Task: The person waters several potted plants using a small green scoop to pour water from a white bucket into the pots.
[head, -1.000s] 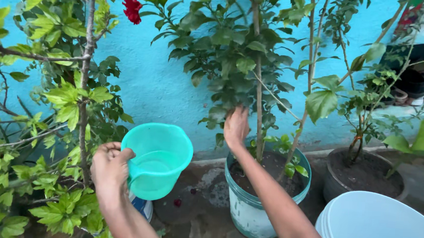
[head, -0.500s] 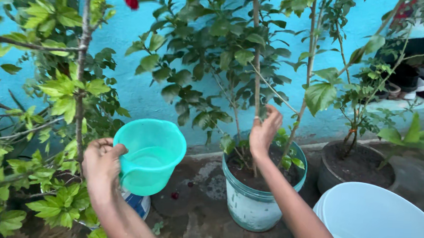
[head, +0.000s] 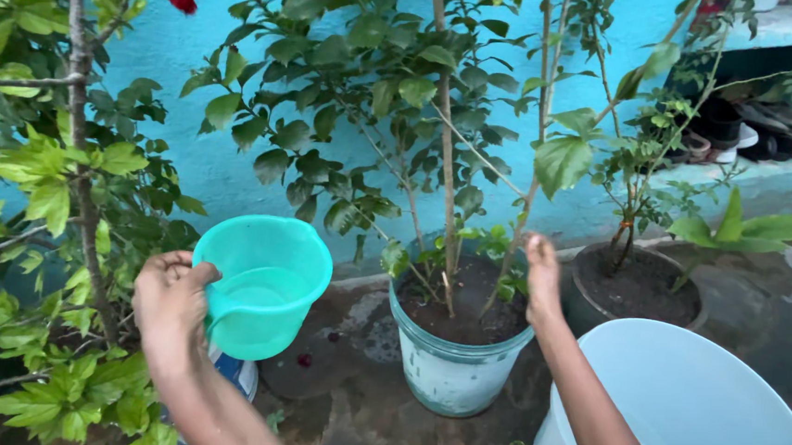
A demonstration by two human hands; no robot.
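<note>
Left grip (head: 170,304) on green mug (head: 262,283) (watered)

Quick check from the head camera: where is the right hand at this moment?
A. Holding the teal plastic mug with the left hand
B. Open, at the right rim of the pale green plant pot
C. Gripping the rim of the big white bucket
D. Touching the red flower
B: the right hand is open by the rim of the pale green plant pot, while the left hand alone holds the teal plastic mug.

ground (head: 345,423): wet concrete | on it: painted pot (head: 449,373), dark pot (head: 637,290), white bucket (head: 689,420)
</note>
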